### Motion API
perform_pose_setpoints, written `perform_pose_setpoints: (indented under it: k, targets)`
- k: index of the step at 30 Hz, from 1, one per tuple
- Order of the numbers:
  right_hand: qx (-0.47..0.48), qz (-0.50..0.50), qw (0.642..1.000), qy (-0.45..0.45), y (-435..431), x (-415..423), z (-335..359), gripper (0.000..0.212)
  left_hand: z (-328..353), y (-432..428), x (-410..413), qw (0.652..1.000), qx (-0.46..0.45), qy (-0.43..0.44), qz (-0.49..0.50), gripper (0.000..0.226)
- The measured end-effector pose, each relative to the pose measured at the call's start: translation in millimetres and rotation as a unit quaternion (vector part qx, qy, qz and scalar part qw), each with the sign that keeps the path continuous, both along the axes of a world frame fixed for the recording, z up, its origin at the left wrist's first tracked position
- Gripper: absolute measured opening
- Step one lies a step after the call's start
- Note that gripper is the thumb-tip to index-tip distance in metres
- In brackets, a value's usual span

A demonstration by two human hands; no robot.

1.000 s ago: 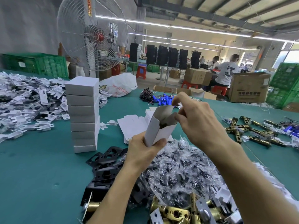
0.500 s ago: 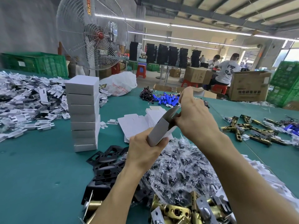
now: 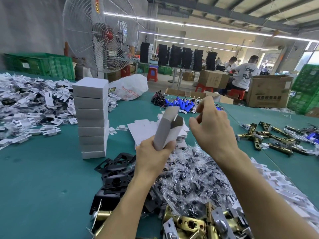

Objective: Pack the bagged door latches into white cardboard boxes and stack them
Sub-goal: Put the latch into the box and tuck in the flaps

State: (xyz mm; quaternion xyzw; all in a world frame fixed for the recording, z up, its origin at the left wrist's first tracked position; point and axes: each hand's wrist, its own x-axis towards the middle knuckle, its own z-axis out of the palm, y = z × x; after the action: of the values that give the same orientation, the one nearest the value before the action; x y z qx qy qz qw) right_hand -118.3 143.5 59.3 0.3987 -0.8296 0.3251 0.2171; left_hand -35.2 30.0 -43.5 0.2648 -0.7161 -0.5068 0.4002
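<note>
White cardboard box (image 3: 165, 130) | head view: tilted over the bagged latches (image 3: 195, 178), left hand (image 3: 151, 157) gripping its lower end | right hand (image 3: 212, 131) just beside the open top, fingers loosely curled, holding nothing | risk: end flap untucked, contents could slip out; tall stack (image 3: 91, 116) looks tippy | hidden: can't tell if the box is loaded

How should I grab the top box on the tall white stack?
Probably come straight down from above and pinch the top box on two opposite side faces. Nothing lies on its flat top, and lifting straight up avoids pushing the stack, whose boxes sit slightly uneven.
</note>
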Motion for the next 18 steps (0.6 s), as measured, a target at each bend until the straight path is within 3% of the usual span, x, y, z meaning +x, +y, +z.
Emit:
perform_pose_setpoints:
  k: [2,4,8,14,18]
  targets:
    - [0.015,0.006,0.999,-0.041,-2,0,-10,0.014,2,-5,1,0.999,0.027,0.015,0.041,0.031]
    - [0.109,0.027,0.989,-0.101,-5,-1,-20,0.015,5,-9,3,0.994,0.056,0.045,0.08,0.029]
    - [0.344,0.146,0.913,-0.161,-15,10,-41,0.013,8,-19,5,0.988,0.081,0.076,0.109,0.024]
    - [0.445,0.261,0.848,-0.125,-39,42,-76,0.05,9,-24,8,0.987,0.069,0.083,0.118,0.015]
    - [0.455,0.263,0.847,-0.082,-39,43,-86,0.054,9,-26,8,0.986,0.076,0.092,0.115,0.015]
